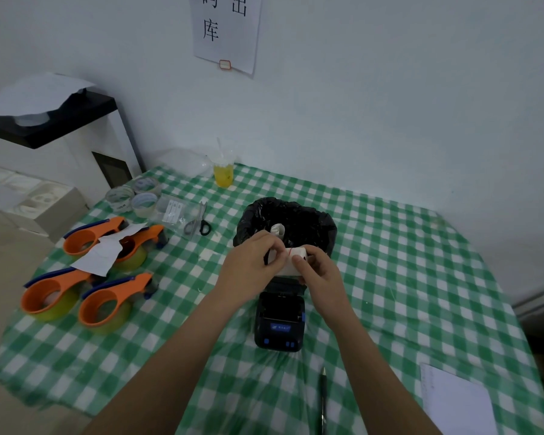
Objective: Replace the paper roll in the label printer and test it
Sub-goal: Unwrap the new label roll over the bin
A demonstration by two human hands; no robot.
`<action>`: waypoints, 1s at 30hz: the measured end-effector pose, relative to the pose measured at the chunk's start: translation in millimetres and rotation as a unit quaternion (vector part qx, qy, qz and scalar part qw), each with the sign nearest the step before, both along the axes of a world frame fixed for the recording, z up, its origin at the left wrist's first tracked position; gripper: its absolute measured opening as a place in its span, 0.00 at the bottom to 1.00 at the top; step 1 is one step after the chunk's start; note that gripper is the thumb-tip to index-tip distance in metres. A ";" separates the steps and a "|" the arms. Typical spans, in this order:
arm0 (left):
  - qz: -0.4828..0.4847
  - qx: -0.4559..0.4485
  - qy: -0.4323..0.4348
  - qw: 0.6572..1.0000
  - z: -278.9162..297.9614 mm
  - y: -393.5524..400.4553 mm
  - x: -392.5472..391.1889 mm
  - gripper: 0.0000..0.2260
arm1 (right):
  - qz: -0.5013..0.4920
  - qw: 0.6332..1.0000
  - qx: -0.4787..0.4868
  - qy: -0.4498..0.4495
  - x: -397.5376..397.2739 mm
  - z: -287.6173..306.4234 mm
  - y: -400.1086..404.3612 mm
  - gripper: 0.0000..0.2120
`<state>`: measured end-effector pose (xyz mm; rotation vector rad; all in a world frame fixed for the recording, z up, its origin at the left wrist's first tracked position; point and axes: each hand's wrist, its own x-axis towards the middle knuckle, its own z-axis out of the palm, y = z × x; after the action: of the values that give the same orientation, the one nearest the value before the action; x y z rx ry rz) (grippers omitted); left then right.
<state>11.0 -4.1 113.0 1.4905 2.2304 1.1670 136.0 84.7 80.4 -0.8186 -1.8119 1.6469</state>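
Soft, even, slightly dim light with a cool bluish cast fills the scene; shadows are faint, and no glare shows. The wide lens bows the green-and-white checked cloth bench [390,246] outward at the frame edges. Far left of the fingers [299,260], the orange plastic tape dispensers [85,277] look mildly soft.

Glossy checked plastic tablecloth [390,277], matt black plastic label printer [280,321], white paper roll [291,262], crinkly shiny bin bag [296,215].
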 end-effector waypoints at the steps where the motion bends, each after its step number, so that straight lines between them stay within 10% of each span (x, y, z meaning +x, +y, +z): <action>1: 0.000 -0.003 -0.005 1.000 0.2 -0.1 0.1 0.04 | -0.001 1.000 -0.003 0.002 0.1 0.0 -0.3 0.07; 30: 0.015 -0.031 -0.050 0.998 -1.0 1.8 -2.1 0.04 | -0.010 1.000 0.001 -0.001 -0.1 -4.2 -0.3 0.10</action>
<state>9.0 -2.3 112.0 1.3500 2.2086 1.1429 135.9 84.4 76.1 -0.8360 -1.8007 1.6329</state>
